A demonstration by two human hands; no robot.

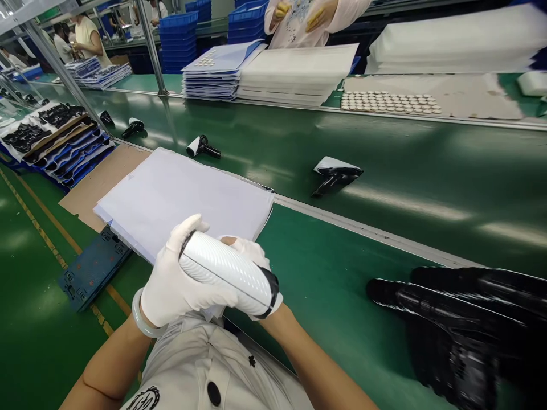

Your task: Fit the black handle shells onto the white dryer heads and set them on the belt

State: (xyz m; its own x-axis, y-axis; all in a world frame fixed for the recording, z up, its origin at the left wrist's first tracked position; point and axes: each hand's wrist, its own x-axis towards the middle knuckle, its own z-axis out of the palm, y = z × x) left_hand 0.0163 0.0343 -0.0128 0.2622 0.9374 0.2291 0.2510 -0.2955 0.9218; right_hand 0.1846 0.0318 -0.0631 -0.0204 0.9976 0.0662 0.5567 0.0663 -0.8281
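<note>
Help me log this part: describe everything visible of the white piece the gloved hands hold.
The white piece looks like glossy plastic: rounded shell, fine ribs, dark lengthwise seam, black ends. It tilts, right end lower in view, held by the left hand and right hand near the green bench; its underside is hidden.

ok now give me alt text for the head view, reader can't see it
A person's gloved left hand and right hand hold a shiny white, black-edged casing at a green bench. White sheets lie nearby; beyond, several dryer-shaped units lie on a green belt, with a co-worker across it.
</note>
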